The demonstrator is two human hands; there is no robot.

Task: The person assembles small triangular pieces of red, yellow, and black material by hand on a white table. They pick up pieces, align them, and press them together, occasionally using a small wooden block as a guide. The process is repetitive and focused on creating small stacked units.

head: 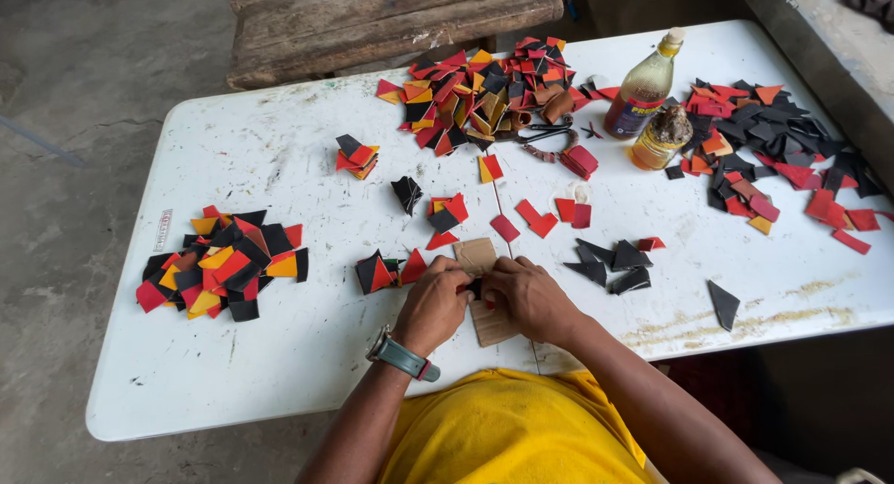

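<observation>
Head view: both hands meet at the near edge of the scuffed white plastic table (279, 372), over a flat tan cardboard strip (477, 257) that lies beneath them, apparently as a work pad. The left hand (434, 304) and right hand (529, 298) are curled inward, fingertips pressed together, pinching a small dark cut piece (476, 286) between them; its exact shape is hidden. Wrists rest low, forearms converging from the body. Sorted heaps sit within reach: a red, black and yellow pile of cut leather-like pieces (222, 263) to the left, two amber glass bottles (652, 107) well apart at the far side.
</observation>
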